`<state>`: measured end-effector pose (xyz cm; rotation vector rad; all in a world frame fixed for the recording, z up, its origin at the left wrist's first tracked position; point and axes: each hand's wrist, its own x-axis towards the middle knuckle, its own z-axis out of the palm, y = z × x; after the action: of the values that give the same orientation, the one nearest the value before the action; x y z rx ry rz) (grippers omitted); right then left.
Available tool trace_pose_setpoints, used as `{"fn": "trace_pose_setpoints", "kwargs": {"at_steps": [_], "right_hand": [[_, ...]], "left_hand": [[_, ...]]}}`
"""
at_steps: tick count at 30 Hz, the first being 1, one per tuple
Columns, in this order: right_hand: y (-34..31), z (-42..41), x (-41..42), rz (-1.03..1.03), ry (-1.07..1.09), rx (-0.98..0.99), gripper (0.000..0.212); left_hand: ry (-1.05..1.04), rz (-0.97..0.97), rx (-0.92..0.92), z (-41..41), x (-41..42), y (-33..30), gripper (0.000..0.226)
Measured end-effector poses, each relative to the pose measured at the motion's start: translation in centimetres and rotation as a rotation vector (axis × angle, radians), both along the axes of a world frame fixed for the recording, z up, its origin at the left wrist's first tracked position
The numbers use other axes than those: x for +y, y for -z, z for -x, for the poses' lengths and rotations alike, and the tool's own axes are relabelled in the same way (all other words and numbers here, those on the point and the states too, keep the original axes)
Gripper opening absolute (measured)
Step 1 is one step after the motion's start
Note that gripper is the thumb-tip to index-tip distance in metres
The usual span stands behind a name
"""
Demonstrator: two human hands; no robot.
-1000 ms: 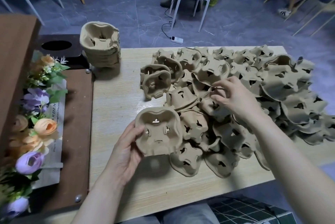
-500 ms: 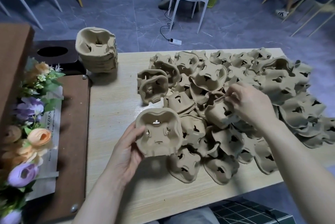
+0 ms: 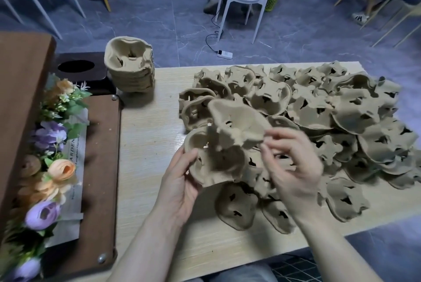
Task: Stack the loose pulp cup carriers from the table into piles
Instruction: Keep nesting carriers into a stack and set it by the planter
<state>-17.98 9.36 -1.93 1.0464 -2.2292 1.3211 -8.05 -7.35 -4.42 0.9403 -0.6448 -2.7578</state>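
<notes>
While we're holding one carrier [image 3: 214,167] cupped in our left hand [image 3: 180,187], fingers curled round its near-left rim, our right hand [image 3: 293,167] is bringing a second carrier [image 3: 237,122] in over the top of it. The right fingers [image 3: 276,138] are pinching that second one at its near-right edge, narrow and kinda blurry, so we're not seeing exactly how much pulp they've got.

What we're worrying about: the second carrier is sitting tilted and looks rotated against the one under it, so if we're pushing down before the cup wells line up, it's probably going to jam crooked or crease the thin pulp. That skinny pinch is also looking slippy; one twist and it's likely dropping back into the loose heap [image 3: 341,122] just beyond and to the right of our right fingers.

The heap is also touching the underside of what we're holding, so we're maybe snagging a neighbour and dragging it along. And the near pieces are lying close to the worktop [image 3: 148,145] edge, so a careless sweep is maybe knocking them off. The finished pile [image 3: 129,69] is standing well away, far-left of our left fingers.
</notes>
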Motion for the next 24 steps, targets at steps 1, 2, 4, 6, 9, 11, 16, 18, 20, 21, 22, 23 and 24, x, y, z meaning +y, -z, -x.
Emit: {"fn": "trace_pose_setpoints", "kwargs": {"at_steps": [1, 2, 4, 6, 9, 11, 16, 18, 20, 21, 22, 23, 24], "right_hand": [[0.7, -0.7, -0.1, -0.022, -0.051, 0.033, 0.008], [1.2, -1.4, -0.2, -0.049, -0.101, 0.057, 0.007], [2.2, -2.4, 0.0, -0.112, -0.161, 0.091, 0.007], [2.7, -3.0, 0.4, -0.155, -0.182, 0.112, 0.009], [3.1, -4.1, 0.8, -0.145, -0.224, 0.086, 0.01], [3.4, -5.0, 0.9, -0.144, -0.249, 0.03, 0.01], [3.3, -6.7, 0.6, -0.04, -0.136, -0.198, 0.012], [3.1, -7.5, 0.4, 0.014, -0.037, -0.344, 0.018], [2.9, -8.2, 0.2, 0.044, 0.071, -0.537, 0.027], [3.0, -8.4, 0.1, 0.054, 0.103, -0.649, 0.032], [3.1, -8.5, 0.0, 0.065, 0.114, -0.777, 0.037], [3.4, -8.5, 0.0, 0.083, 0.112, -0.91, 0.039], [3.6, -8.4, 0.1, 0.11, 0.106, -1.032, 0.04]], "left_hand": [[-0.006, -0.002, 0.0, -0.1, 0.0, -0.2, 0.029], [-0.019, -0.011, 0.0, -0.3, -0.1, -0.3, 0.033], [-0.054, -0.045, -0.005, -0.6, -0.2, -0.4, 0.032], [-0.064, -0.056, -0.02, -1.0, -0.2, -0.3, 0.026], [-0.038, 0.017, -0.04, -1.5, -0.1, 0.0, 0.021], [-0.009, 0.084, -0.073, -1.9, -0.2, 0.5, 0.03], [0.007, 0.004, -0.084, -2.8, -0.1, 1.0, 0.034], [0.014, -0.001, -0.077, -3.2, -0.1, 1.2, 0.032], [0.026, 0.007, -0.081, -3.7, 0.0, 1.4, 0.031], [0.028, 0.002, -0.079, -3.8, 0.0, 1.5, 0.033], [0.03, -0.006, -0.077, -4.0, 0.0, 1.6, 0.035], [0.034, -0.015, -0.081, -4.1, 0.1, 1.6, 0.039], [0.035, -0.026, -0.09, -4.3, 0.3, 1.7, 0.043]]}}
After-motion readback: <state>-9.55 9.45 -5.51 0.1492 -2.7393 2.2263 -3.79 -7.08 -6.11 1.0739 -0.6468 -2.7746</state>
